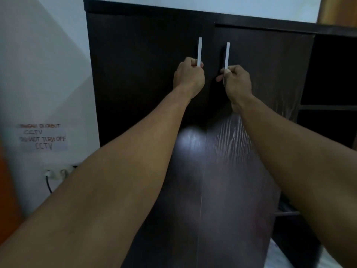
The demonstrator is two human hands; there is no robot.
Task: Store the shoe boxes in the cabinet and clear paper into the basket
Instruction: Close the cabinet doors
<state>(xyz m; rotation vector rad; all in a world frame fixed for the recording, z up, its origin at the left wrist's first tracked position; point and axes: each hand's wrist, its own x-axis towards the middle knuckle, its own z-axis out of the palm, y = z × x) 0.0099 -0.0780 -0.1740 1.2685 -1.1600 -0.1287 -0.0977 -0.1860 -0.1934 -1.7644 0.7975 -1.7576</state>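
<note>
Fingers (193, 63) of both hands clench pale handles (right door seemingly ajar) on the dark cabinet (135, 74).

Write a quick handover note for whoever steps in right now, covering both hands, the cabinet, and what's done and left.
Left hand: fist closed on the lower end of the left door handle.
Right hand: fingers closed on the lower part of the right door handle.
Cabinet: dark wood, two doors. The right door's top edge appears to stand slightly out from the left one, so it may be just ajar.
Open shelves sit to the right.
No shoe boxes, paper or basket are in view.
Left: nothing here shows whether the boxes are stored or the paper cleared, so check both.
</note>
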